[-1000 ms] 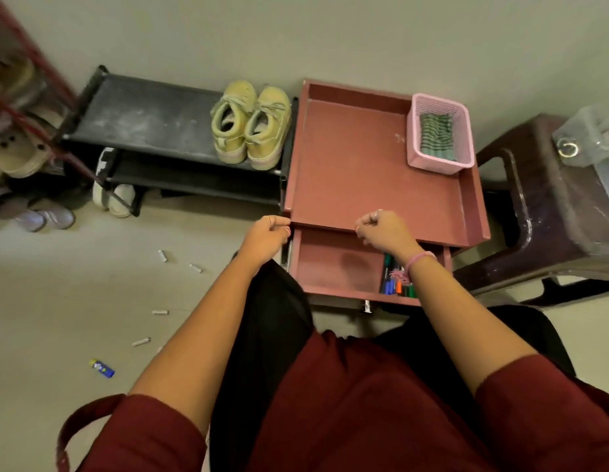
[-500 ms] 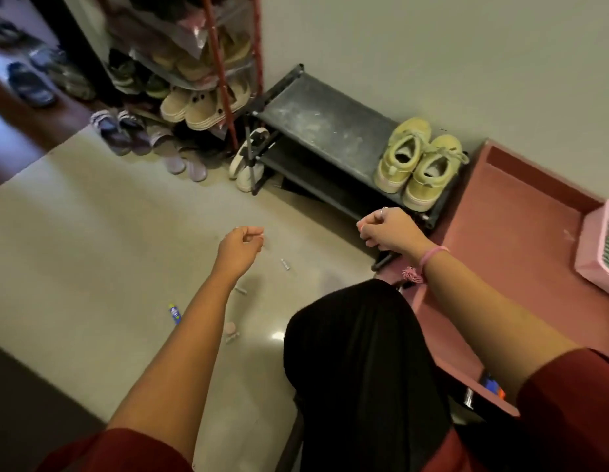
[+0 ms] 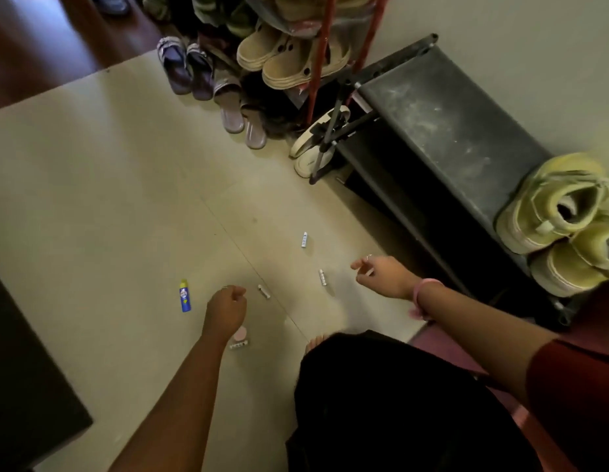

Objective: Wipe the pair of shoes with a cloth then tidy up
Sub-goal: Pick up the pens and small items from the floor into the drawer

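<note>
The pair of pale yellow-green shoes (image 3: 565, 223) stands side by side on the right end of the black low rack (image 3: 442, 124). No cloth shows in this view. My left hand (image 3: 226, 310) hovers over the floor with its fingers curled and nothing in it, close to a small white tube (image 3: 264, 291). My right hand (image 3: 381, 275), with a pink band at the wrist, is stretched out low over the floor with fingers loosely spread, empty, just right of another white tube (image 3: 322, 277).
More small tubes (image 3: 304, 240) lie scattered on the beige floor, with a blue tube (image 3: 184, 296) and a pink round thing (image 3: 240, 333). Sandals (image 3: 180, 64) and beige clogs (image 3: 286, 59) crowd a red-framed rack at the back. A dark block (image 3: 27, 369) stands at left.
My view has swung left, away from the red table and pink basket, toward the floor. Both hands have dropped toward the scattered tubes, and my right hand has opened from a fist.
</note>
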{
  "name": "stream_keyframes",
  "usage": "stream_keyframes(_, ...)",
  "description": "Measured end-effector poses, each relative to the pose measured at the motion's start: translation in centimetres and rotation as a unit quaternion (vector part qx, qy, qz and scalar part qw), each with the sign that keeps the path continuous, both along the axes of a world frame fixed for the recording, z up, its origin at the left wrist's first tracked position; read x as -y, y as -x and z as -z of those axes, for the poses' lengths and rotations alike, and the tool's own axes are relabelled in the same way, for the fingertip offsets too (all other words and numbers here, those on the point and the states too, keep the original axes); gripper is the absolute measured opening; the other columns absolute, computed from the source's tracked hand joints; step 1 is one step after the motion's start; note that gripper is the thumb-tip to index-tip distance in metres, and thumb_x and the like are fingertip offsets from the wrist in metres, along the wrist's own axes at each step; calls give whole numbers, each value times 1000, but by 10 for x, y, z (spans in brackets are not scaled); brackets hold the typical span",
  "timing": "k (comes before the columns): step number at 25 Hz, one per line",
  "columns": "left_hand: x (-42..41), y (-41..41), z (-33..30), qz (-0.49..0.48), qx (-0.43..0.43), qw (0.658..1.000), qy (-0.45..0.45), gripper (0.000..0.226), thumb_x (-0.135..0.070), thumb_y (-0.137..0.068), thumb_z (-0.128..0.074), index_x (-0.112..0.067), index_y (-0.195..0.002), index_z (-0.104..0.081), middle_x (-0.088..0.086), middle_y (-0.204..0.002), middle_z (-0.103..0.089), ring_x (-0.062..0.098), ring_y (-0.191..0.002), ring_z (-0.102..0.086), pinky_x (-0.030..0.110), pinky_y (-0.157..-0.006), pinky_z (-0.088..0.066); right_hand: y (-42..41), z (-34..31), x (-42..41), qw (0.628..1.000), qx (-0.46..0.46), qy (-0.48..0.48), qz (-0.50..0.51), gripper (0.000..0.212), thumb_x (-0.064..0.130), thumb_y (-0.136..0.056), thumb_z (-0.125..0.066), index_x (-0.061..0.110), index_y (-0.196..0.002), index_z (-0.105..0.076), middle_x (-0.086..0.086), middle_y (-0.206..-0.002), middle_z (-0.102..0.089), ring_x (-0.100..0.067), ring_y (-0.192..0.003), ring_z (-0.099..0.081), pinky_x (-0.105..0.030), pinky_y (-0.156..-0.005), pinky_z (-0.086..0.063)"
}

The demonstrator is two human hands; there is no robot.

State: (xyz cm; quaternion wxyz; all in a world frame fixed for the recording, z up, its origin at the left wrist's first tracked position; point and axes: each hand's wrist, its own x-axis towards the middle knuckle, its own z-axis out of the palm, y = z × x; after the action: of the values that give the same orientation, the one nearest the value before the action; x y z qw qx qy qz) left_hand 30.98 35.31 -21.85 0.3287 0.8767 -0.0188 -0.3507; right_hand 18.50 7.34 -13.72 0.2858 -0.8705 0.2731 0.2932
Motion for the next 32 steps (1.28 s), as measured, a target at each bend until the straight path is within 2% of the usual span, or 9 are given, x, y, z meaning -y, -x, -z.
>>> stream_keyframes(5,20,10,59,15,21,999,-32,31,0,-88,-54,0,-118,-64,20,-121,-61,31,-113,-57,30,-95,-38,5,92,20,987,-45,34,-150,46,13,-92,-45,18,-138,-43,-3,-136,-42,-22,-117,-52,-34,-98,-42)
stream_keyframes(9,37,13,95,6,20,998,-54,32,-2,-90,-53,-1,-120,-62,20,-124,-58,31,-108,-60,29,-90,-40,7,149,29,947,-90,66,-301,48,4,-92,-40,15,-139,-40,-4,-142,-33,-27,-118,-49,-38,-92,-48)
stream_keyframes(13,52,17,127,10,24,997,-67,32,-4,-92,-50,-4,-122,-61,17,-128,-54,28,-102,-62,28,-85,-40,-8,189,31,936,-91,61,-335,51,5,-94,-34,13,-145,-30,-1,-157,-10,-27,-131,-39,-36,-97,-42)
stream_keyframes(16,60,20,143,19,27,997,-73,30,-7,-93,-49,-6,-119,-64,13,-124,-52,28,-100,-62,27,-84,-41,-19,225,23,940,-60,36,-334,50,15,-97,-31,19,-147,-24,-6,-156,-20,-28,-128,-43,-39,-100,-42)
stream_keyframes(18,61,22,155,28,25,997,-74,27,-12,-94,-49,-8,-115,-65,12,-120,-54,27,-98,-63,31,-88,-45,-28,239,15,932,-15,56,-357,51,16,-100,-29,21,-149,-19,-5,-158,-15,-28,-132,-38,-41,-105,-37)
stream_keyframes(22,62,19,172,49,49,994,-81,23,-14,-97,-48,-3,-106,-66,14,-110,-57,29,-97,-61,32,-86,-46,-25,253,10,964,10,87,-250,43,14,-103,-24,9,-146,-27,-11,-156,-15,-30,-132,-35,-40,-100,-37)
stream_keyframes(25,78,15,172,59,57,995,-64,25,-5,-93,-48,-7,-108,-68,14,-117,-57,26,-105,-58,27,-93,-41,-1,260,10,977,-9,70,-203,33,5,-100,-25,1,-124,-47,-18,-139,-36,-31,-116,-49,-42,-88,-44)
stream_keyframes(29,128,3,171,84,87,992,-45,33,-1,-89,-50,-6,-119,-62,14,-127,-48,25,-111,-56,18,-92,-34,31,261,21,989,14,31,-143,39,17,-101,-30,5,-137,-39,-15,-137,-45,-30,-123,-47,-40,-99,-37)
stream_keyframes(32,169,-10,175,132,124,983,-27,42,-2,-89,-51,-7,-131,-54,14,-140,-38,27,-123,-49,25,-97,-37,48,261,33,997,67,-39,8,21,15,-90,-49,15,-110,-57,-10,-106,-56,-25,-91,-57,-32,-87,-43)
